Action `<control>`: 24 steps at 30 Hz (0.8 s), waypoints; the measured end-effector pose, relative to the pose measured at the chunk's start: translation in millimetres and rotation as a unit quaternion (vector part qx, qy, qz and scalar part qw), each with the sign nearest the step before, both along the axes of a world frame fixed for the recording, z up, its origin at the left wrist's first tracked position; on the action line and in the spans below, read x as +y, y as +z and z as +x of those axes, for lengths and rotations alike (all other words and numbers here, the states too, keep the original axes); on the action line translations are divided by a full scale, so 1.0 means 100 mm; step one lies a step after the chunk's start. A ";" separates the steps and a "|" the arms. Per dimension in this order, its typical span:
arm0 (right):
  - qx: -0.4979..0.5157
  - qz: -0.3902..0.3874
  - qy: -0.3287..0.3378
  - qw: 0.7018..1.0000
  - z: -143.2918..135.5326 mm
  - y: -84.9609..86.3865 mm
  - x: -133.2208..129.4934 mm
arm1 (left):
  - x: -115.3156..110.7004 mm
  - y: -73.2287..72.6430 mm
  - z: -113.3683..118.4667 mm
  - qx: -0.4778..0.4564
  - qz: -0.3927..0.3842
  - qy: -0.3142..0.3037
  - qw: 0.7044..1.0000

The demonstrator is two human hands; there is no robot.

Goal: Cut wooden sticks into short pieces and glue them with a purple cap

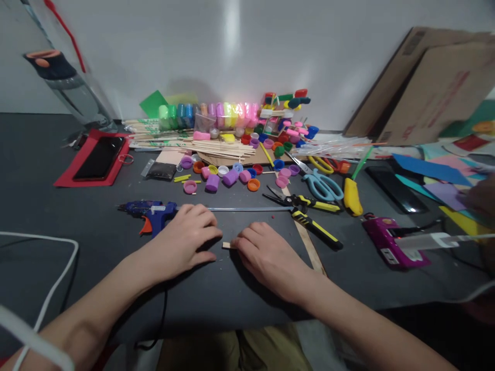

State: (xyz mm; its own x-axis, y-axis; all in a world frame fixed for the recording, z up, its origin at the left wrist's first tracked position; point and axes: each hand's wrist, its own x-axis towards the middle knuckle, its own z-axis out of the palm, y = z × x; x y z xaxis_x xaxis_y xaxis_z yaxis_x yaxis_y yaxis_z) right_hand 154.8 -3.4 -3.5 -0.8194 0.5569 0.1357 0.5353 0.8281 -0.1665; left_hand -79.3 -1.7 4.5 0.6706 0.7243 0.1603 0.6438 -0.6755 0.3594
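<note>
My right hand (266, 257) pinches a short flat piece of pale wood (226, 246) against the dark table; one end shows past the fingertips and the rest is hidden. Just to its left, my left hand (189, 234) rests palm down with fingers apart, holding nothing that shows. Beyond the left hand lies a blue glue gun (154, 214) with an orange trigger, its rear covered by that hand. A long clear glue stick (247, 209) runs from it toward black-and-yellow pliers (305, 208), which lie with handles spread right of my hands.
Colourful bottle caps (231, 178), wooden sticks (220, 149) and blue scissors (323, 185) lie behind my hands. A purple power strip (390, 242) and a yellow cutter (351, 197) sit right. At left are a phone (98, 158), a water bottle (73, 87) and a white cable (58, 281).
</note>
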 end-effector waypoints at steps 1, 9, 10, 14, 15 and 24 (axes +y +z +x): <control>0.009 0.001 0.000 1.000 0.00 -0.01 0.01 | 0.00 -0.03 0.02 0.008 -0.010 0.001 1.000; 0.089 0.000 -0.033 0.996 0.08 0.02 0.05 | -0.01 0.01 0.07 -0.079 0.021 0.031 0.996; 0.093 0.000 -0.044 0.995 0.11 0.03 0.07 | -0.02 0.05 0.05 -0.120 0.026 0.043 0.991; 0.109 -0.003 -0.085 0.990 0.24 0.04 0.12 | -0.01 0.14 -0.06 -0.317 0.063 0.186 0.928; 0.113 -0.006 -0.091 0.989 0.26 0.05 0.13 | 0.00 0.15 -0.08 -0.348 0.079 0.229 0.906; 0.205 -0.112 -0.121 0.965 0.11 0.29 0.08 | -0.03 0.06 0.05 -0.124 0.166 0.089 0.974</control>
